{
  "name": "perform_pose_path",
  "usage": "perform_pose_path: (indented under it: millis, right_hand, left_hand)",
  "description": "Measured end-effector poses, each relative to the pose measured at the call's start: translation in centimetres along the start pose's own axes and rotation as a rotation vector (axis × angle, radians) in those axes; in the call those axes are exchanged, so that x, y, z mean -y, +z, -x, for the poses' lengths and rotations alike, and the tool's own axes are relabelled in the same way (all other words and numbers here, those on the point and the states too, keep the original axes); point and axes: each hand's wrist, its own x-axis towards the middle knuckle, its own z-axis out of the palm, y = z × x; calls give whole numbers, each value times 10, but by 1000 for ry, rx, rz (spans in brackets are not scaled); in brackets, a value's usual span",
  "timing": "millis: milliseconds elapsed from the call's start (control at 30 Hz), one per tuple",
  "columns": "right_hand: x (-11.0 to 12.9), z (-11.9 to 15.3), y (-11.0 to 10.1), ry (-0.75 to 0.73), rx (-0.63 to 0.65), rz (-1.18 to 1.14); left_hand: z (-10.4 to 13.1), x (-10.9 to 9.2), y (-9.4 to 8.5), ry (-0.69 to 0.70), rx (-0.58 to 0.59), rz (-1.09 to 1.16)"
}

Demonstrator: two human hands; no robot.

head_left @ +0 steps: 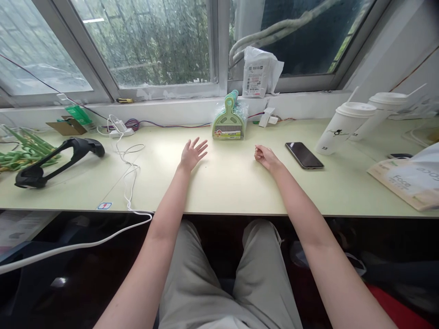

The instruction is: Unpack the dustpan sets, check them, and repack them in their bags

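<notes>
On the desk, the open left hand (192,154) is nearer the green dustpan set (229,119), which lies just ahead and right; the right hand (265,157) is curled empty

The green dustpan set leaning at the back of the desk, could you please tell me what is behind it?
Behind the green dustpan set is the white window ledge, with a white labelled packet on the sill just to the right. The ledge directly behind the pan is covered, so anything there is hidden.

left hand (192,154) spread, right hand (265,157) curled, near dustpan set (229,118).
</notes>
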Motion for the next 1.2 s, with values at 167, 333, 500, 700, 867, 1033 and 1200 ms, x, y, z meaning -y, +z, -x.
perform_pose_path:
  millis: [167,333,500,700,867,1033,1200]
  right_hand:
    - [0,2,1,18,39,67]
    - [-3,-2,-2,-65,38,145]
    - [-8,-24,-13,-179,-108,545]
    - [-4,-82,8,-343,-200,970]
    - [-6,-115,51,-185,-199,1184]
    - [-29,-117,63,-182,-288,1288]
    - [-43,-109,58,-295,-203,1135]
  left_hand:
    - [13,-4,21,-40,160,-9]
    - [5,0,11,-17,90,-59]
    - [-13,4,-6,16,-205,-153]
    - [-20,5,-10,-35,-92,-204]
    - [-23,2,-14,-65,-58,-293]
    - [-27,-3,-21,-55,-72,-299]
    - [-33,-2,-26,47,-232,-356]
